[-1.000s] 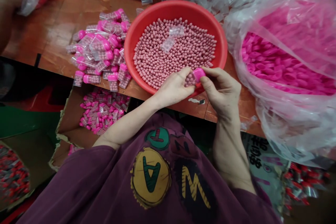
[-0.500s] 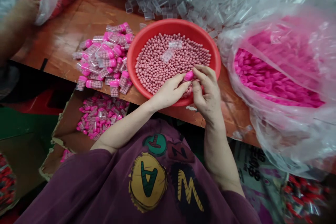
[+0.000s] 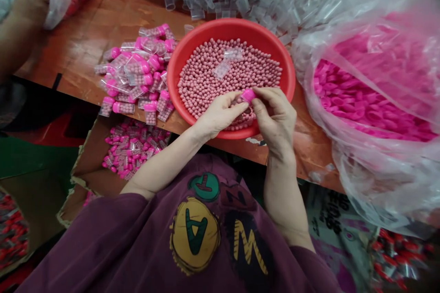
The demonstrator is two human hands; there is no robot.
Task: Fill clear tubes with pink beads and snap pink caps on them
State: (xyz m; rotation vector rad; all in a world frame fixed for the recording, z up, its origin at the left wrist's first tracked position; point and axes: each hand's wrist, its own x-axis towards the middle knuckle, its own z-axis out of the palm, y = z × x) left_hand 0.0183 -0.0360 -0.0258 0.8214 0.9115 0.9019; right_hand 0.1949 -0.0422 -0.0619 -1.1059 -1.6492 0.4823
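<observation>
L hand (image 3: 220, 112) over bowl (image 3: 173, 75), grip snug on btl (image 3: 238, 100); R hand (image 3: 277, 116) curled, pinching pink cap (image 3: 248, 95).

Red for the basin (image 3: 206, 32), dusty pink for the beads (image 3: 202, 73) inside it, hot pink for the caps (image 3: 371, 100) right of it; plum with lettered patches (image 3: 195, 236) for the shirt (image 3: 144, 242) below it.

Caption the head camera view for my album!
Left hand holds a tube, right hand touches its pink cap, above a red basin of pink beads.
</observation>
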